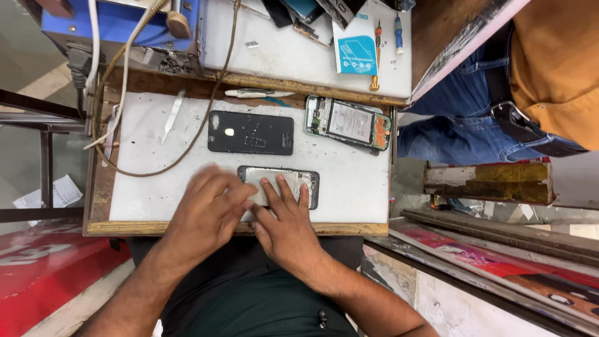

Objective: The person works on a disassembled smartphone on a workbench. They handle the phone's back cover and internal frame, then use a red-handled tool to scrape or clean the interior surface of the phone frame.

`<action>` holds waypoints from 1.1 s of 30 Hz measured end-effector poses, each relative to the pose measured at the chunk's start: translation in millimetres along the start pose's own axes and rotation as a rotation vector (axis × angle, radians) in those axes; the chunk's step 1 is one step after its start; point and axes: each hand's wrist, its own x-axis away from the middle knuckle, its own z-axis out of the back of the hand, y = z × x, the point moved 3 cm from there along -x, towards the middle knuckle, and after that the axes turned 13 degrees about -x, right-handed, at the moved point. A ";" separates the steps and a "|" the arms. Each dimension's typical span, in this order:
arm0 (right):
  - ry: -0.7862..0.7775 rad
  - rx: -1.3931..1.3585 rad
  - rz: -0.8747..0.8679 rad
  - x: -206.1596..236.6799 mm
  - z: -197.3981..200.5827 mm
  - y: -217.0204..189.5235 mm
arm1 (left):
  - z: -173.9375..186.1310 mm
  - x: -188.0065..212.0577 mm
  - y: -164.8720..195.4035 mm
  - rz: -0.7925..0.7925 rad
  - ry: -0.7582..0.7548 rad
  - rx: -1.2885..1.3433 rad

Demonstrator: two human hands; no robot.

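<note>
White, scuffed work mat (156, 150) covers a small wooden-edged bench seen from above. Nearest the wearer, both hands lie flat on a silver-grey phone frame with a dark rim (293, 181) at the mat's front edge. The left hand (209, 212), blurred, rests with fingers spread over the frame's left end; the right hand (284, 228) presses extended fingers on its middle. Neither hand closes around anything. Just beyond lies a black rectangular phone back cover (251, 133). To its right sits an opened phone with exposed battery and circuit boards (349, 122). Farther off, a brown cable (206, 118) loops across the mat, and a person in blue jeans (462, 118) stands at the bench's right.
</note>
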 end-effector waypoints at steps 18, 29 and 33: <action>0.013 -0.026 -0.040 0.1 -1.4 2.6 | -4.9 3.0 5.6 -0.218 -0.020 0.022; 0.026 -0.034 -0.003 -2.7 0.2 0.0 | 5.2 -3.6 6.8 -0.042 -0.065 0.140; 0.011 -0.018 -0.032 -0.3 -1.3 0.4 | 0.9 -0.9 8.7 -0.206 -0.019 0.011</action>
